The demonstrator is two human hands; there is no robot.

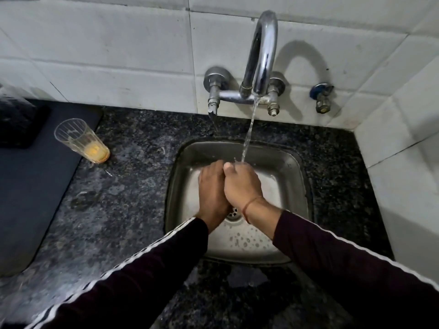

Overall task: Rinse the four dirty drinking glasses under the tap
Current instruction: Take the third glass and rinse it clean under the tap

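A chrome tap point(261, 55) on the tiled wall runs a thin stream of water point(248, 134) into a steel sink point(294, 162). My left hand point(212, 186) and my right hand point(242, 184) are pressed together over the sink. The stream lands at the top of my right hand's curled fingers. No glass shows between the hands, and whatever they enclose is hidden. One ribbed drinking glass point(82, 141) with orange residue at its bottom stands upright on the counter, far left of the sink.
Dark speckled granite counter point(133, 186) surrounds the sink. A dark mat point(31, 176) lies at the left with a dark object point(16, 122) on it. A small valve point(321, 98) sticks out of the wall at the right. White tiled walls close the back and the right side.
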